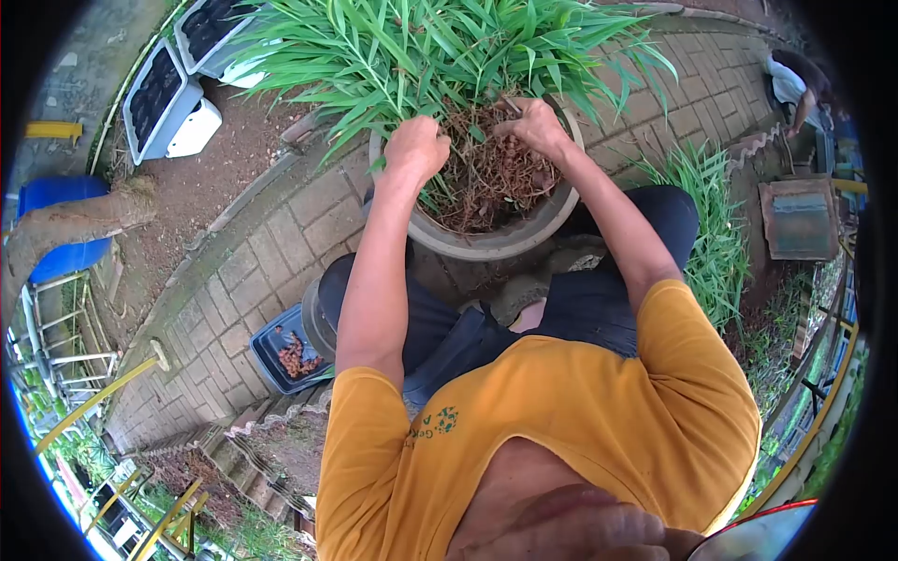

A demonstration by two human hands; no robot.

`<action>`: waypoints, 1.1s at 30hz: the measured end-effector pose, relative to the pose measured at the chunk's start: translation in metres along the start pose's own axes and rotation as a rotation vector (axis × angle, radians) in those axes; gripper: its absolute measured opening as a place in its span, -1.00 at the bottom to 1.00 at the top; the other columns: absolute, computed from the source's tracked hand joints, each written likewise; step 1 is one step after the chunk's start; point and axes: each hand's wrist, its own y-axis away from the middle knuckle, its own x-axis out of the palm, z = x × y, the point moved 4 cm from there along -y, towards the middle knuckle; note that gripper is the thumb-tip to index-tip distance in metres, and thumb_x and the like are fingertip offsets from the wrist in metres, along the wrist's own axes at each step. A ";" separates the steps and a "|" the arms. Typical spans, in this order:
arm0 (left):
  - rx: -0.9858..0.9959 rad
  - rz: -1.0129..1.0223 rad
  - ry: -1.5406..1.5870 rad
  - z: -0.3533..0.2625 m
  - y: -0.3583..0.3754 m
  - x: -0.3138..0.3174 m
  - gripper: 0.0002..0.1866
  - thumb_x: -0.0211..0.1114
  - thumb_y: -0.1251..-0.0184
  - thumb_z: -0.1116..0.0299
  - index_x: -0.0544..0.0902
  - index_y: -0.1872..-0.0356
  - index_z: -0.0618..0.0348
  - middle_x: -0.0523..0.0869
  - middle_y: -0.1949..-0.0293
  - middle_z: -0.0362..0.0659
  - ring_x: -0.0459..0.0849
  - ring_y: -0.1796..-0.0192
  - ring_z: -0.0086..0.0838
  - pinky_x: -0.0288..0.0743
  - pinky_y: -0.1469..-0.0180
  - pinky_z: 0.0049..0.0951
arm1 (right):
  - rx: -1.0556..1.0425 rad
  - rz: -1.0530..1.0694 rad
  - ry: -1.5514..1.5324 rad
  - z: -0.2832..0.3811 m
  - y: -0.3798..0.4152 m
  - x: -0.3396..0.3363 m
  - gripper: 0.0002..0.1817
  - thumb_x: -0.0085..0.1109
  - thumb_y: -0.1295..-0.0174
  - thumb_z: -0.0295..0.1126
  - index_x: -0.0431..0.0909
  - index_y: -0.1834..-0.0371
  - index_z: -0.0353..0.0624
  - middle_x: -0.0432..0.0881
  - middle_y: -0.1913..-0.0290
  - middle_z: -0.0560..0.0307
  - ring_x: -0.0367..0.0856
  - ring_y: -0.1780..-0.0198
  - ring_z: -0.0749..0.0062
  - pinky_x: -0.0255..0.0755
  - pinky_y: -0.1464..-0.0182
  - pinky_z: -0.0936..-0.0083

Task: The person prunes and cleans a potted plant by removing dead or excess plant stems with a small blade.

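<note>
The brick paving [281, 245] is the largest thing here, and it curves around the person, who sits on it in a mustard-yellow shirt [561, 411] and dark trousers [599, 309]. In front of the person is a leafy green plant [449, 51], whose long narrow leaves spread over the far side of a round grey pot [496, 251]. This pot stands between the bent legs. At the right side grows a second green clump [706, 234], beside the knee. In the pot, on the near side of the leaves, lies a brown tangle of roots [510, 187], which reaches close to the rim. Near the left leg, on the paving, there is a dark blue tray [265, 341]. The left hand [415, 148] is at the left part of the pot, by the stems, with its fingers curled inward; I cannot tell what is inside them. The right hand [535, 129] is at the upper edge of the roots, its fingers bent; how far they are closed, and on what, I cannot tell. Smallest are the reddish-brown pieces [297, 357], heaped in the tray.
</note>
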 end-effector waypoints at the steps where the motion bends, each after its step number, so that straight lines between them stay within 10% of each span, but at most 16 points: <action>1: -0.002 0.011 -0.010 0.002 -0.001 0.004 -0.75 0.28 -0.12 0.26 0.68 0.36 0.29 0.70 0.26 0.16 0.67 0.13 0.03 0.53 0.04 -0.08 | 0.001 -0.113 0.045 -0.021 -0.009 0.001 -0.66 0.32 0.00 -0.29 0.65 0.23 -0.34 0.66 0.25 -0.33 0.68 0.27 -0.06 0.55 0.12 0.21; 9: -0.023 -0.043 0.000 0.017 0.004 -0.016 -0.64 0.31 -0.14 0.21 0.71 0.12 0.25 0.70 0.21 0.19 0.67 0.08 0.00 0.49 -0.03 -0.18 | 0.127 -0.271 0.045 -0.121 -0.026 0.074 -0.65 0.28 -0.02 -0.28 0.61 0.36 -0.47 0.66 0.46 -0.28 0.70 0.37 -0.05 0.58 0.22 0.22; 13: -0.020 -0.008 0.175 0.017 0.001 -0.016 -0.63 0.32 -0.13 0.21 0.71 0.13 0.28 0.74 0.23 0.12 0.72 0.13 -0.15 0.52 0.03 -0.27 | 0.039 -0.166 -0.550 -0.041 0.029 0.036 -0.83 0.30 -0.06 -0.51 0.60 0.29 -0.35 0.60 0.62 0.14 0.56 0.66 0.57 0.38 0.64 0.62; 19: -0.035 0.213 1.123 -0.008 0.022 -0.017 -0.67 0.31 -0.27 0.31 0.64 0.12 0.43 0.73 0.25 0.05 0.75 0.23 -0.29 0.65 0.12 -0.39 | -0.136 0.159 -0.786 0.064 0.061 -0.015 -0.81 0.29 -0.17 -0.38 0.67 0.21 -0.24 0.64 0.56 0.24 0.42 0.67 0.78 0.17 0.67 0.75; 33: -0.023 0.031 1.347 -0.002 0.027 -0.018 -0.83 0.32 -0.21 0.51 0.63 0.19 0.34 0.73 0.33 -0.05 0.74 0.30 -0.38 0.66 0.18 -0.39 | -0.149 0.253 -0.676 0.087 0.021 -0.004 -0.70 0.23 -0.19 -0.22 0.66 0.35 -0.29 0.53 0.63 0.26 0.36 0.67 0.66 0.22 0.59 0.64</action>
